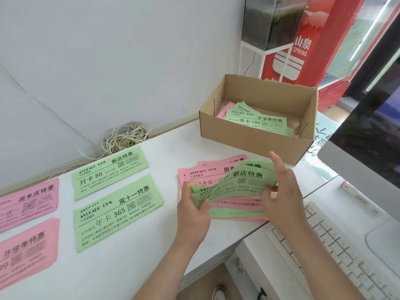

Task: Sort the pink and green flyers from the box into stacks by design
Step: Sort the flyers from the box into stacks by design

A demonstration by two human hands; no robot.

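Now, at 9 o'clock lie two pink stacks (28, 200); right of them are the far green stack (110, 172) and the near green stack (116, 213). At centre my left hand (192, 211) curls round one end of a green bunch (238, 182), and my right hand (283, 191) pinches the other end with bent fingers, just above a mixed pile (236, 207). I judge I'm mid-sort. The top sheet's heading matches the far green stack, so next I'd peel it off singly and carry it toward 10 o'clock. At 1 o'clock the box (249, 139) holds unsorted green and pink flyers (255, 120).
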